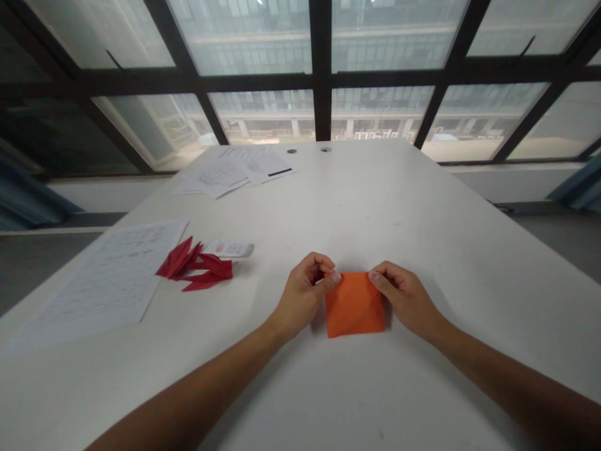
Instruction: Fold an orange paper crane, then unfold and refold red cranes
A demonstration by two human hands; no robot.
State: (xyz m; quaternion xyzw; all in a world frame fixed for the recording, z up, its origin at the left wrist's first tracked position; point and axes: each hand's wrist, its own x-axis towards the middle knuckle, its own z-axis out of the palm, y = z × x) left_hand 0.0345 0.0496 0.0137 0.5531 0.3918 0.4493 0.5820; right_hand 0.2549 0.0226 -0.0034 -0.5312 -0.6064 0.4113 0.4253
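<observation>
A folded square of orange origami paper (354,305) lies flat on the white table (413,213), between my hands. My left hand (303,294) pinches its upper left corner between thumb and fingers. My right hand (406,297) holds the upper right corner the same way. The paper shows a faint crease, and its lower half stays on the tabletop. Neither hand touches anything else.
To the left of my hands lie red folded paper pieces (195,268) beside a white remote control (230,249). A printed sheet (98,282) lies further left, more papers (232,169) lie at the far end, and a large window (322,75) stands beyond the table.
</observation>
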